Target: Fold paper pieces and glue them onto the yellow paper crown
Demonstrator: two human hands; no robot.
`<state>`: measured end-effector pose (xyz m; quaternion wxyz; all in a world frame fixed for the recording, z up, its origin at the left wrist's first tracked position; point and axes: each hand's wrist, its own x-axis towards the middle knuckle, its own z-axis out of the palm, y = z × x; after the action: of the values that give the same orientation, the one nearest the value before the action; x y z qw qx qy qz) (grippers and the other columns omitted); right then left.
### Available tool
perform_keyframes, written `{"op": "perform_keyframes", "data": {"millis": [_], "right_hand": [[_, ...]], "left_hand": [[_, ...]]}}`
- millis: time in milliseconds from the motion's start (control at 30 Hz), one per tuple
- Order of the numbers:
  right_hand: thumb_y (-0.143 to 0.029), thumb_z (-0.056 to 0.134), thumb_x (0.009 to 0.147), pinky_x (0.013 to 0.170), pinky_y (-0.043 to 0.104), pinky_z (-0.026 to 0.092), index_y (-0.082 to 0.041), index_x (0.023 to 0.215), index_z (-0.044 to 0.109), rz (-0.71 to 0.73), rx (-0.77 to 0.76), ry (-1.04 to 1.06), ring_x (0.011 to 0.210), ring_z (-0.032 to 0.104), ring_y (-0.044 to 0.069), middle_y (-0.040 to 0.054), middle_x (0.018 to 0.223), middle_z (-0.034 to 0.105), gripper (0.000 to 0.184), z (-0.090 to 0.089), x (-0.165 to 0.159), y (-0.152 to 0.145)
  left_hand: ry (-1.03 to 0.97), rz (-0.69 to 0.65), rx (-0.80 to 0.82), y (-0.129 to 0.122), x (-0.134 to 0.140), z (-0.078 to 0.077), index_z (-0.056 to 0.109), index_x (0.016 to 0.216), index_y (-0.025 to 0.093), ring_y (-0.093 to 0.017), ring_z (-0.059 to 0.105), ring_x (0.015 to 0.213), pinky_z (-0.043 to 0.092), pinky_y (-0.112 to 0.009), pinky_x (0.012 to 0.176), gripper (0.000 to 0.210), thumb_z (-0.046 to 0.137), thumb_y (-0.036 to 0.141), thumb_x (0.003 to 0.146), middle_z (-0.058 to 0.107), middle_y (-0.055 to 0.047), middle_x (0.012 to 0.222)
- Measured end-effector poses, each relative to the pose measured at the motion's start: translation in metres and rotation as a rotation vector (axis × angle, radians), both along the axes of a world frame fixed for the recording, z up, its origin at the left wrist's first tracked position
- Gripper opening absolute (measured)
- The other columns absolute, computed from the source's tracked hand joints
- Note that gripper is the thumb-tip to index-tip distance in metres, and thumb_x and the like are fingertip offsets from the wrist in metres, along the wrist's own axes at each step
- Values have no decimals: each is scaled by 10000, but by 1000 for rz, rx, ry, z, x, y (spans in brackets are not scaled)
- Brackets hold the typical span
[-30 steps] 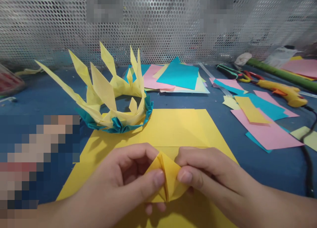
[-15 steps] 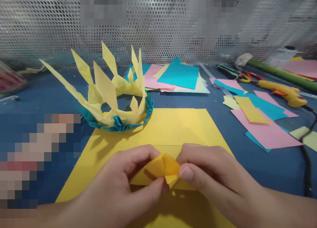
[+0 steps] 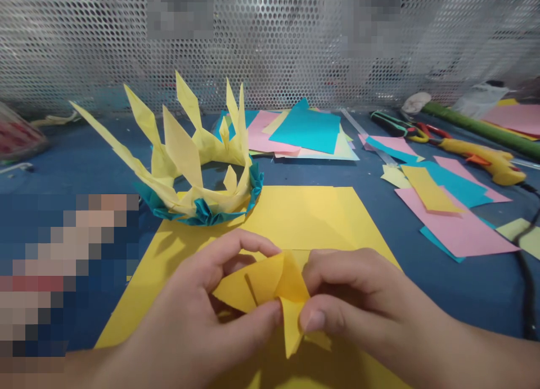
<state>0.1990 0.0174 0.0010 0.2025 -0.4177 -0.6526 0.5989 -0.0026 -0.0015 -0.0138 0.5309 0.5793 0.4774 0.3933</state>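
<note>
A small piece of folded yellow paper (image 3: 264, 279) is held between my two hands, above a large yellow sheet (image 3: 312, 214). My left hand (image 3: 198, 304) pinches its left side, thumb in front and index finger along the upper edge. On the other side, my right hand (image 3: 358, 299) grips the paper's right edge between thumb and curled fingers. One pointed flap hangs down between the thumbs. Beyond my left hand a pale yellow paper crown (image 3: 183, 150) with a blue folded trim stands partly on the sheet.
Coloured paper sheets (image 3: 307, 130) are stacked at the back. Loose pink, blue and yellow pieces (image 3: 459, 226) lie to the right, near a yellow glue gun (image 3: 485, 158) with its black cord. A perforated metal screen (image 3: 270, 51) stands behind. The left edge is partly pixelated.
The folded paper has opened out wider between my fingers, and its lower flap now points further down. My left index finger has risen along the top edge.
</note>
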Motion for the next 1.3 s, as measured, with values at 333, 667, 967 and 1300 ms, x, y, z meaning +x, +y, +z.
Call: {"op": "perform_keyframes", "data": {"millis": [333,667,967,1300], "right_hand": [[-657,670,828,527,211,374,-182,627,568,38,111,-34,588,515,108,-18,637,562,526,-2,-2,-3],[-558,727,839,484,166,322,-174,601,560,7,327,-13,535,452,66,-48,590,520,481,-5,-3,-3],[-520,708,859,477,180,325,-187,595,529,-43,239,-19,528,428,80,-50,579,496,461,-1,-5,-3],[-599,765,769,478,185,319,-179,563,512,-19,193,16,519,424,73,-47,566,496,532,-4,-3,-3]], "left_hand": [[127,-68,-64,3,3,9,689,749,278,-69,552,538,451,-77,485,240,709,57,658,635,128,630],[176,-123,-97,4,3,8,648,694,239,-85,533,569,433,-114,505,225,625,31,611,597,111,624],[172,-147,-62,3,3,10,625,648,229,-82,470,541,397,-123,487,134,646,103,689,534,99,592],[173,-168,-68,2,0,8,602,662,230,-87,475,570,391,-140,509,209,615,23,639,541,101,626]]}}
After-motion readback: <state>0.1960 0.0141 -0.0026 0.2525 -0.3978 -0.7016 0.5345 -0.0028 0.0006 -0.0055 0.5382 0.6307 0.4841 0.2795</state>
